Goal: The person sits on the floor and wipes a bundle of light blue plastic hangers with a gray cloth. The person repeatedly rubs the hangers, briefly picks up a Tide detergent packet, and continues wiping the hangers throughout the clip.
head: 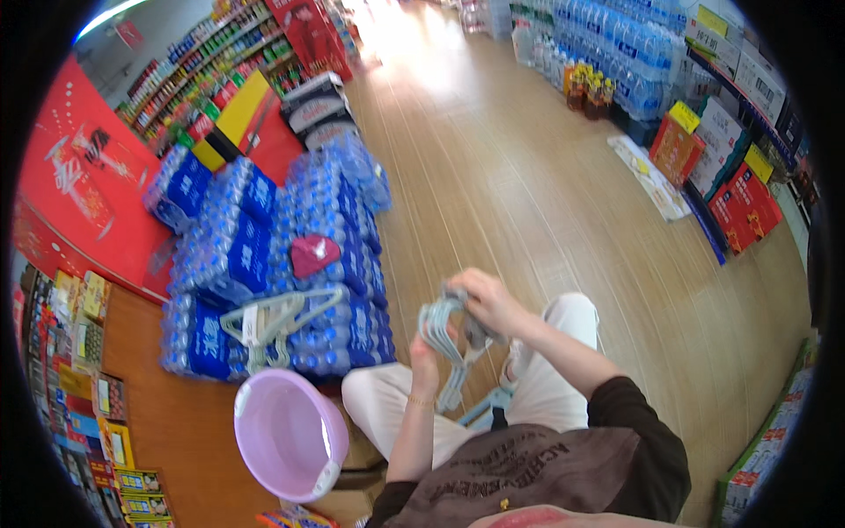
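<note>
In front of my lap my left hand [426,363] is closed round a bundle of pale green plastic hangers [442,333]. Above and to its right, my right hand [488,303] grips a grey cloth [476,330] against the same bundle; part of the cloth hangs below the palm. More pale green hangers [280,320] lie on the packs of bottled water [317,323] to my left, with a white label on one. A crumpled dark pink cloth [315,256] rests farther back on those packs.
A purple plastic basin [290,432] with white handles stands at my left, near a brown wooden counter [171,409]. Boxed goods [744,208] and stacked water bottles [620,46] line the right side. Between them runs a wood-look floor [488,171]. Red display panels [86,165] stand at the left.
</note>
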Motion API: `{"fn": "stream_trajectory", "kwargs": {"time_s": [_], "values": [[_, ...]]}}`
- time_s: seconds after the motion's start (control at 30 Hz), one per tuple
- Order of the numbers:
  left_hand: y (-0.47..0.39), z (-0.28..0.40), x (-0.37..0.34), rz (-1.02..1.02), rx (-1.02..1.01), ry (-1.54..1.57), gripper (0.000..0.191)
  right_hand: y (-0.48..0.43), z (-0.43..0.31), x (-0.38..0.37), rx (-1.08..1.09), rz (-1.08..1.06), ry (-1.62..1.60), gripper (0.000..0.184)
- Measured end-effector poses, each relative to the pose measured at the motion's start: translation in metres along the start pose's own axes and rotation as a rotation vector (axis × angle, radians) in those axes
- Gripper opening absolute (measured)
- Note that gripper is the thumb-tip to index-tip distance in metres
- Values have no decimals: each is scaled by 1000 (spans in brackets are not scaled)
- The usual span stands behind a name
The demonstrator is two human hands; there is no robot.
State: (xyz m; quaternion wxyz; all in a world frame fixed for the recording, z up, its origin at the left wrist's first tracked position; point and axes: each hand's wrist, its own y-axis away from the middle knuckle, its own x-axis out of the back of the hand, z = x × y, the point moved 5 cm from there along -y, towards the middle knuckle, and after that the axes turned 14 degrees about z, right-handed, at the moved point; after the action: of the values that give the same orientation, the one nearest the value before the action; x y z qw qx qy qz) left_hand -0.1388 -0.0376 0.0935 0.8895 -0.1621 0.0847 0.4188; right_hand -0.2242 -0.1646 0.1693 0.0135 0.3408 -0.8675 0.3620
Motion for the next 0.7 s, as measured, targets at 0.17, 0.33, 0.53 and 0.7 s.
{"fn": "stream_trajectory", "kwargs": {"time_s": [0.17, 0.33, 0.53, 0.7], "values": [[4, 2, -8, 281, 109, 78, 14, -7, -1, -7, -110, 165, -10, 19], [-14, 41, -12, 121, -77, 429, 22, 1, 19, -13, -474, 270, -550, 22], [-22, 53, 3, 113, -105, 430, 24, 12, 32, -23, -649, 389, -781, 27], [-21, 59, 3, 186, -77, 294, 17, -8, -15, -34, -140, 128, -312, 39]]}}
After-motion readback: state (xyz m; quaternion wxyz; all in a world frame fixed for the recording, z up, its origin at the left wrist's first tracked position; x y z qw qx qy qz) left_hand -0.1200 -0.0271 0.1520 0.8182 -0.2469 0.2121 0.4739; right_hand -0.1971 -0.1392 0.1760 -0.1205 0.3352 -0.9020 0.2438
